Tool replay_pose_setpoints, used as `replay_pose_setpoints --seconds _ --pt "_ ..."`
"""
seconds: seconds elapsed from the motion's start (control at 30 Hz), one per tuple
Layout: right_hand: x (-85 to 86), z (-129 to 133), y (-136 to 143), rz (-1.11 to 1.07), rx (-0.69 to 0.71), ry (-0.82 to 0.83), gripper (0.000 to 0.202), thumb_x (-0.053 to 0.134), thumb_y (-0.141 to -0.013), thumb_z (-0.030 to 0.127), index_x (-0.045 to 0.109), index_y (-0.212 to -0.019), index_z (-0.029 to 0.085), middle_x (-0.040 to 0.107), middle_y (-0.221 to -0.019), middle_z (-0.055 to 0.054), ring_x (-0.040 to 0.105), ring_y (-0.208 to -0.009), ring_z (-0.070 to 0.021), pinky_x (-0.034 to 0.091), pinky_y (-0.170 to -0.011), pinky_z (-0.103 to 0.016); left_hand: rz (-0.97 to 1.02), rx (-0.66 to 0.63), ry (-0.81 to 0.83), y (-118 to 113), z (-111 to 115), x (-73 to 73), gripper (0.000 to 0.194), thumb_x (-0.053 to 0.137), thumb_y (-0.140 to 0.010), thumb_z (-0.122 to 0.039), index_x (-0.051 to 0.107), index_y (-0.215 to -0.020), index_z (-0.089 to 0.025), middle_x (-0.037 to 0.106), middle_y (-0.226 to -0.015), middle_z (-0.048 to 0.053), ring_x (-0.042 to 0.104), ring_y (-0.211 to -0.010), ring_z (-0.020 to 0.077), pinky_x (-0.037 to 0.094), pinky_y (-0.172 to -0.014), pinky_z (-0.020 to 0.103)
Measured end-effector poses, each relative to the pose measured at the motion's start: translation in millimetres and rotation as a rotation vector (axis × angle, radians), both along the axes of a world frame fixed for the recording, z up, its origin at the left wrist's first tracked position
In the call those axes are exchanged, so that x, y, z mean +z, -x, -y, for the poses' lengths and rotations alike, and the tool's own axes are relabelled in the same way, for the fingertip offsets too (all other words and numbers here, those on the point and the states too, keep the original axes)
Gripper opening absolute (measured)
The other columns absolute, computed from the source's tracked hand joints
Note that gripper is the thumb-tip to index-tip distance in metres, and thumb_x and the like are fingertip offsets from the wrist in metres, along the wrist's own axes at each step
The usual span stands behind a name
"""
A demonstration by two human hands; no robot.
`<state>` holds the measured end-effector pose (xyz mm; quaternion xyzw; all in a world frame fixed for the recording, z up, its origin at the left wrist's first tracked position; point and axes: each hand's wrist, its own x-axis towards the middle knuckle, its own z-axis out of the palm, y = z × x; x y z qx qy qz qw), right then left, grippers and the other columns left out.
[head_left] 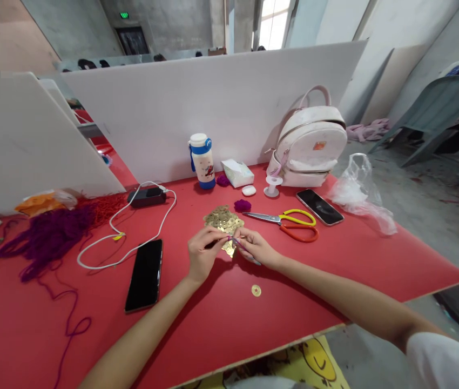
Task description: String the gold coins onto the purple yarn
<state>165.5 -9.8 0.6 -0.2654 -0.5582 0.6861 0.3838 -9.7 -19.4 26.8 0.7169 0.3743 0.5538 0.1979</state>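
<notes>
My left hand is closed in a pinch on a small bit of purple yarn. Its fingertips meet those of my right hand, which is closed round a slim purple stick-like tool with a pale bluish end; its exact kind is too small to make out. Just beyond both hands lies a heap of gold-coloured coins, partly covered by the fingers. One loose coin with a centre hole rests on the red table, nearer to me. A purple yarn ball sits behind the heap.
Scissors and a phone lie to the right, near a plastic bag and a white backpack. A bottle and spool stand behind. Leftward are another phone, a white cable and tangled purple yarn.
</notes>
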Motion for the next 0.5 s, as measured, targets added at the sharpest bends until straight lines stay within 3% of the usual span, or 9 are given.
replay_pose_setpoints --seconds 0.17,0.27,0.33,0.4,0.5 --pt "-4.8 -3.2 -4.3 0.12 0.117 -0.071 0.033 0.047 -0.094 0.05 0.05 -0.082 0.019 0.044 -0.041 0.01 0.029 -0.027 -0.0045 0.022 -0.031 -0.017 0.281 -0.108 0.4 -7.0 -5.2 -1.6 0.012 0.075 -0.074 -0.03 0.075 -0.068 -0.019 0.068 -0.08 0.005 0.06 -0.065 0.0134 0.045 -0.053 0.024" --pt "-7.0 -7.5 -4.8 0.122 0.139 -0.058 0.035 0.048 -0.092 0.051 0.051 -0.082 0.017 0.058 -0.057 0.003 0.045 -0.035 -0.0067 0.029 -0.035 -0.018 0.362 -0.153 0.588 -8.3 -9.1 -4.2 0.019 0.077 -0.069 -0.034 0.073 -0.065 -0.017 0.069 -0.075 0.005 0.053 -0.052 0.0103 0.038 -0.044 0.022" --pt "-5.4 -9.9 -4.5 0.07 0.059 -0.073 0.034 0.06 -0.086 0.051 0.051 -0.087 0.018 0.062 -0.073 0.0 0.056 -0.052 -0.0095 0.039 -0.044 -0.019 0.353 -0.138 0.66 -6.9 -11.6 -4.7 0.02 0.077 -0.068 -0.035 0.073 -0.066 -0.016 0.068 -0.067 0.003 0.044 -0.043 0.0071 0.033 -0.04 0.021" --pt "-1.9 -12.0 -5.1 -0.006 -0.059 -0.13 0.04 0.072 -0.076 0.05 0.051 -0.095 0.021 0.057 -0.084 0.0 0.057 -0.069 -0.0115 0.046 -0.057 -0.022 0.293 -0.145 0.669 -4.8 -13.6 -4.5 0.018 0.077 -0.068 -0.034 0.073 -0.067 -0.016 0.068 -0.066 0.003 0.041 -0.04 0.0062 0.031 -0.039 0.021" --pt "2.3 -15.7 -8.8 -0.064 -0.183 -0.184 0.048 0.076 -0.069 0.054 0.053 -0.097 0.022 0.051 -0.083 0.002 0.05 -0.072 -0.0126 0.044 -0.063 -0.024 0.189 -0.2 0.589 -2.7 -14.5 -3.4 0.012 0.075 -0.069 -0.028 0.073 -0.065 -0.017 0.07 -0.072 0.005 0.056 -0.054 0.0122 0.041 -0.047 0.023"
